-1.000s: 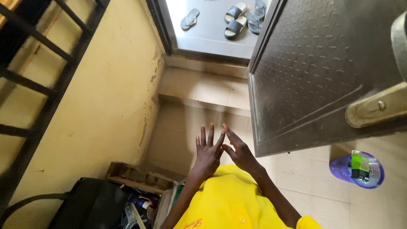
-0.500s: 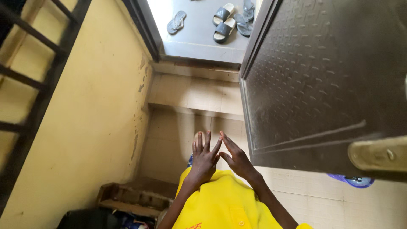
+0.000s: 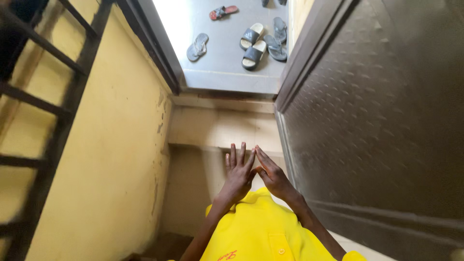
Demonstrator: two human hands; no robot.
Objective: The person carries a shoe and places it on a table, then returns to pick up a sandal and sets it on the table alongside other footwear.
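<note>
Tiled floor (image 3: pixel 217 128) below; left hand (image 3: pixel 238 175) and right hand (image 3: pixel 273 174) spread empty, fingertips seemingly touching.

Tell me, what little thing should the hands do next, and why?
Probably part and drop to the sides. The left hand and right hand are held up empty in front of the yellow shirt, fingers spread and fingertips touching, gripping nothing. The dark metal door stands open on the right, and the doorway to the grey floor with the sandals lies ahead.
</note>
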